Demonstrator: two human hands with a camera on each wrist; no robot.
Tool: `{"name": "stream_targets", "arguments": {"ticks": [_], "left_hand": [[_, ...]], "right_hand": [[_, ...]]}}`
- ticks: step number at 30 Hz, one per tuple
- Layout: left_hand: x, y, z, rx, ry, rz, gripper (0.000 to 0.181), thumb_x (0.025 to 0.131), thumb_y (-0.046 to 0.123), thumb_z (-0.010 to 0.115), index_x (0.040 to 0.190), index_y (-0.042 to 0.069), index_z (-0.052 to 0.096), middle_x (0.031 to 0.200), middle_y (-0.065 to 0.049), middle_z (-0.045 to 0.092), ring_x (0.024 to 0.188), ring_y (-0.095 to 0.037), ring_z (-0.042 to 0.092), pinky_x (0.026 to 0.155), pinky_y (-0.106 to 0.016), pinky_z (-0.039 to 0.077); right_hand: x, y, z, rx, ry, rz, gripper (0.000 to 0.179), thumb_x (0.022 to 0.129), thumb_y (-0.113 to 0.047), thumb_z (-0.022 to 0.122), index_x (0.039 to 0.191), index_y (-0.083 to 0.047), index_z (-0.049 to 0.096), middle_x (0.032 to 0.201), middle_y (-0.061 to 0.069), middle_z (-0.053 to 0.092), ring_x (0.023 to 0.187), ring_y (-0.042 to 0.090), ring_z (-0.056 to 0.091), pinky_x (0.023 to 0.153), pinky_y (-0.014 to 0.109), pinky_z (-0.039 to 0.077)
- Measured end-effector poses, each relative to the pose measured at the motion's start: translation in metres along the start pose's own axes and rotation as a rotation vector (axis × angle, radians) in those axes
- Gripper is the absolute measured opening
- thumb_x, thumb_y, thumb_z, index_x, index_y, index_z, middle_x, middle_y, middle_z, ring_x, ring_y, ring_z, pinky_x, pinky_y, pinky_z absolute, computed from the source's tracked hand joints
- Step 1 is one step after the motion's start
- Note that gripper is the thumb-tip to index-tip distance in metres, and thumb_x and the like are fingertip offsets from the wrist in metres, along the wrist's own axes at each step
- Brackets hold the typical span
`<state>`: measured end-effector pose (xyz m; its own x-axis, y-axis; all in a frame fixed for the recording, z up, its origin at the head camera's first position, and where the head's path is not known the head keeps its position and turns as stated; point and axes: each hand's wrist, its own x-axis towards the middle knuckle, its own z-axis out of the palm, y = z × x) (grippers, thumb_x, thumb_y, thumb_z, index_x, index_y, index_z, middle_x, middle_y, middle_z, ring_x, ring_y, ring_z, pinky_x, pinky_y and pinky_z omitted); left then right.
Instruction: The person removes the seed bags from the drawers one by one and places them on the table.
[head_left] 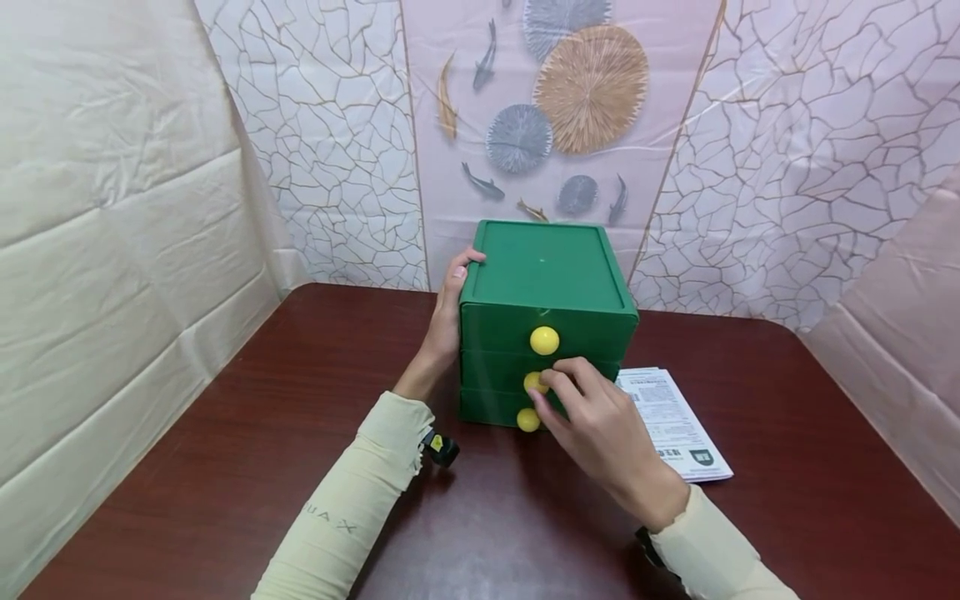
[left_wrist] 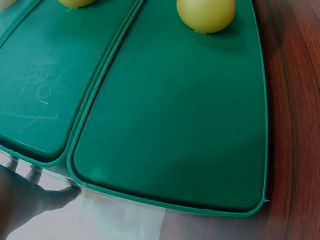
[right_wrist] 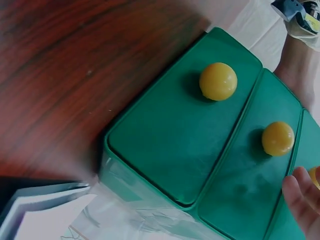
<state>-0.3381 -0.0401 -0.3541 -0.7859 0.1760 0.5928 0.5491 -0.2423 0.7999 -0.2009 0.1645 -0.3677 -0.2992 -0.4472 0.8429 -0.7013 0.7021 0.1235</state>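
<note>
A green cabinet of three stacked drawers stands on the table, its drawers looking closed. Each front carries a round yellow knob: top, middle and bottom. My left hand rests against the cabinet's left side, one fingertip over the upper edge. In the left wrist view, part of that hand lies along the side. My right hand hovers before the knobs with bent fingers. It overlaps the middle knob in the head view, but the right wrist view shows that knob uncovered.
A folded printed paper lies right of the cabinet on the dark red-brown table. Patterned cloth hangs behind it, and pale cloth hangs at the left. A dark device sits at the left wrist.
</note>
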Motion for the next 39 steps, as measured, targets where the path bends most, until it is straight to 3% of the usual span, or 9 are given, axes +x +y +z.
{"name": "stream_targets", "arguments": {"ticks": [5, 8, 12, 19, 26, 31, 39], "left_hand": [[0.001, -0.002, 0.002, -0.023, -0.016, 0.003, 0.050, 0.111, 0.036, 0.025, 0.143, 0.002, 0.043, 0.168, -0.011, 0.028, 0.146, -0.027, 0.035, 0.116, -0.045, 0.031], [0.001, -0.002, 0.000, -0.022, -0.011, 0.008, 0.050, 0.111, 0.036, 0.025, 0.143, 0.002, 0.043, 0.170, -0.009, 0.027, 0.149, -0.027, 0.033, 0.118, -0.045, 0.030], [-0.001, -0.002, -0.002, -0.010, -0.006, 0.012, 0.050, 0.111, 0.035, 0.024, 0.143, 0.000, 0.043, 0.170, -0.010, 0.027, 0.149, -0.028, 0.033, 0.118, -0.047, 0.029], [0.000, -0.004, 0.000, -0.009, -0.015, -0.003, 0.049, 0.111, 0.034, 0.025, 0.144, 0.002, 0.043, 0.167, -0.010, 0.030, 0.146, -0.025, 0.035, 0.117, -0.045, 0.030], [0.002, -0.002, -0.001, -0.026, -0.006, 0.009, 0.049, 0.111, 0.033, 0.026, 0.143, 0.001, 0.044, 0.164, -0.011, 0.034, 0.142, -0.025, 0.039, 0.115, -0.044, 0.031], [0.001, -0.001, -0.001, -0.012, -0.001, 0.003, 0.051, 0.112, 0.035, 0.025, 0.144, 0.001, 0.044, 0.169, -0.010, 0.029, 0.149, -0.026, 0.033, 0.119, -0.046, 0.028], [-0.001, -0.001, 0.001, -0.007, 0.012, -0.003, 0.050, 0.111, 0.034, 0.026, 0.143, 0.000, 0.044, 0.173, -0.009, 0.023, 0.155, -0.028, 0.026, 0.122, -0.050, 0.024]], "right_hand": [[0.006, 0.000, -0.006, 0.007, 0.045, 0.051, 0.037, 0.109, -0.031, 0.057, 0.113, 0.004, 0.067, 0.103, 0.018, 0.061, 0.068, 0.021, 0.061, 0.054, 0.036, 0.055], [0.012, 0.001, -0.008, 0.020, -0.004, 0.111, 0.039, 0.101, -0.023, 0.072, 0.126, 0.005, 0.062, 0.113, 0.021, 0.058, 0.074, 0.023, 0.064, 0.056, 0.035, 0.057], [0.021, 0.001, -0.008, 0.030, -0.058, 0.151, 0.057, 0.086, -0.009, 0.086, 0.133, 0.004, 0.057, 0.122, 0.022, 0.056, 0.085, 0.026, 0.065, 0.057, 0.036, 0.058], [0.030, 0.001, -0.004, -0.010, -0.057, 0.147, 0.055, 0.084, -0.008, 0.089, 0.132, 0.001, 0.063, 0.123, 0.022, 0.055, 0.077, 0.026, 0.066, 0.055, 0.034, 0.057], [0.032, 0.002, -0.003, 0.000, -0.099, 0.122, 0.047, 0.087, -0.003, 0.085, 0.129, 0.000, 0.065, 0.123, 0.020, 0.054, 0.087, 0.029, 0.069, 0.062, 0.035, 0.061], [0.032, 0.003, -0.004, 0.008, -0.119, 0.110, 0.047, 0.086, 0.003, 0.084, 0.129, 0.001, 0.064, 0.125, 0.020, 0.054, 0.091, 0.029, 0.067, 0.070, 0.035, 0.062], [0.032, 0.001, -0.007, 0.016, -0.132, 0.119, 0.045, 0.087, 0.003, 0.083, 0.128, 0.001, 0.065, 0.124, 0.020, 0.054, 0.090, 0.028, 0.067, 0.072, 0.035, 0.062]]}}
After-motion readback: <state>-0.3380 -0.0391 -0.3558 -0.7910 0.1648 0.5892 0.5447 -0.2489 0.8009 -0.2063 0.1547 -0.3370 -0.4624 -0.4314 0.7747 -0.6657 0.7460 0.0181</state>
